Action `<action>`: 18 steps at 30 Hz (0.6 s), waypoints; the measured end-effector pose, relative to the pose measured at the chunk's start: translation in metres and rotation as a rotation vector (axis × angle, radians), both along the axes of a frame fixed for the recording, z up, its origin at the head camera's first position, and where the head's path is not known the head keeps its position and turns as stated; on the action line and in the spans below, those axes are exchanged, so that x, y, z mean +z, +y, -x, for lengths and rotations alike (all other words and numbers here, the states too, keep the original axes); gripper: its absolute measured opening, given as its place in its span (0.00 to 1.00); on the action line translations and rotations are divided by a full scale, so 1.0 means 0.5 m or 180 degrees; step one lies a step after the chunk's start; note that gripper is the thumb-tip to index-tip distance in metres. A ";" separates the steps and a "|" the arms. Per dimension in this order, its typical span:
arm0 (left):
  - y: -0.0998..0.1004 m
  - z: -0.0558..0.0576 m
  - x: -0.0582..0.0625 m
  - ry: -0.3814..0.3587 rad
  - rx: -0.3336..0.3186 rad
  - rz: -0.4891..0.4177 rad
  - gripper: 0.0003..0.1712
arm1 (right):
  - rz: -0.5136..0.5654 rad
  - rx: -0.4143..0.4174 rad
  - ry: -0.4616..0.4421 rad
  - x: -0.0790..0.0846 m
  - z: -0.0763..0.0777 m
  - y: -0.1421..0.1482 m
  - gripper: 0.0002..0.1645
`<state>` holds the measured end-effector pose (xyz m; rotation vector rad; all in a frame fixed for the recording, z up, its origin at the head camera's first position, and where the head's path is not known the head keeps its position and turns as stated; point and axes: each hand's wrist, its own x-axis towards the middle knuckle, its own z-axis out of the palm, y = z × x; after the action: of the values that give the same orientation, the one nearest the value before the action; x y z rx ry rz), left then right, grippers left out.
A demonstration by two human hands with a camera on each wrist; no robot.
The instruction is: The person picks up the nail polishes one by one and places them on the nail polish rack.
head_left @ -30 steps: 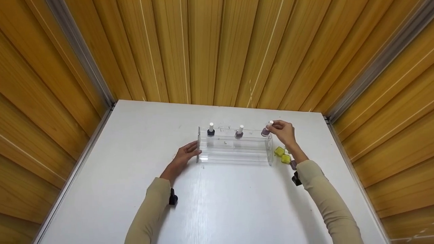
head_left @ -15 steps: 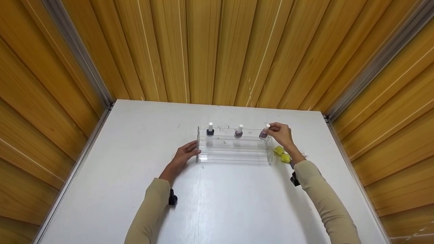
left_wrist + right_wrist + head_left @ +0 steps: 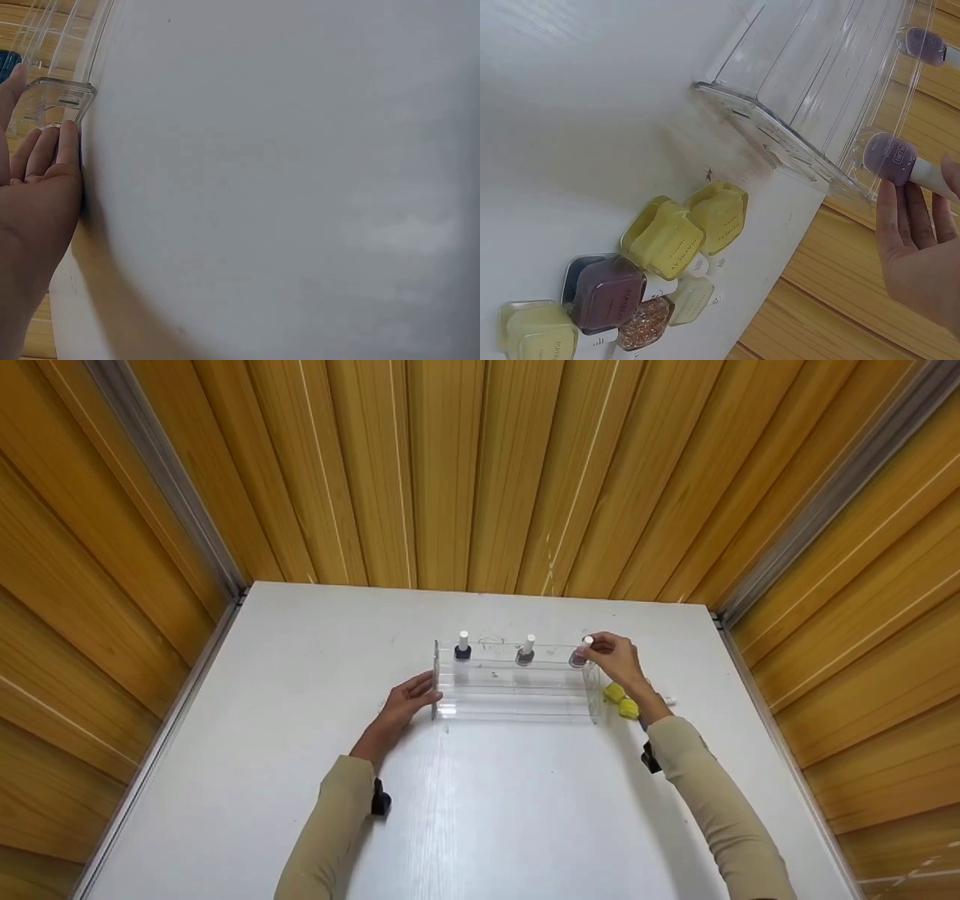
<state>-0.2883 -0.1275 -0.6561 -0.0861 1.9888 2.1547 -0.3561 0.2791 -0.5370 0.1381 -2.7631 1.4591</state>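
Observation:
A clear acrylic stepped rack [image 3: 517, 709] stands on the white table. On its top tier are a dark nail polish bottle [image 3: 463, 652] at the left and a mauve-grey one [image 3: 526, 656] in the middle, both upright with white caps. My right hand [image 3: 619, 658] pinches the white cap of a mauve nail polish bottle [image 3: 889, 157] at the right end of that tier. My left hand [image 3: 406, 701] holds the rack's left end, with thumb at the front edge and fingers along the outer side. In the left wrist view its fingertips [image 3: 68, 135] meet the end panel.
Right of the rack lie yellow nail polish bottles [image 3: 664, 238], a dark mauve bottle [image 3: 607, 292], a copper glitter bottle [image 3: 645, 324] and a pale one [image 3: 692, 300]. A wood-patterned wall [image 3: 480, 472] rises behind the table.
My right hand has moved left and slightly down with the mauve bottle, which has gone from tilted to nearly upright on the top tier. My left hand stays at the rack's end.

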 end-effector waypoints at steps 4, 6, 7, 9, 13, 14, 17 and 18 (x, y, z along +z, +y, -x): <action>0.000 0.001 0.000 0.0008 0.0012 -0.0058 0.37 | 0.0032 0.0150 0.0044 0.004 -0.005 0.002 0.23; 0.000 0.003 0.001 0.0016 0.0002 -0.0084 0.37 | 0.0075 0.0186 0.0047 0.010 -0.007 0.006 0.24; 0.000 0.003 0.002 0.0006 0.0005 -0.0092 0.37 | 0.0066 0.0216 0.0053 0.014 -0.008 0.008 0.24; 0.000 0.004 0.002 0.0014 0.0009 -0.0110 0.37 | 0.0069 0.0257 0.0093 0.022 -0.010 0.014 0.24; -0.001 0.005 0.003 0.0031 0.0030 -0.0161 0.37 | 0.0116 0.0297 0.0223 0.041 -0.016 0.031 0.22; -0.001 0.004 0.003 0.0031 0.0023 -0.0165 0.37 | 0.0143 0.0303 0.0251 0.048 -0.020 0.036 0.21; -0.002 0.000 0.005 -0.0032 -0.0007 -0.0140 0.38 | 0.0188 0.0276 0.0244 0.081 -0.043 0.051 0.19; -0.002 -0.002 0.006 -0.0056 -0.0022 -0.0121 0.38 | 0.0186 0.0264 0.0224 0.093 -0.052 0.057 0.19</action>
<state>-0.2871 -0.1285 -0.6532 -0.0920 1.9350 2.1787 -0.3302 0.3077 -0.4905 0.3004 -2.6865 1.5207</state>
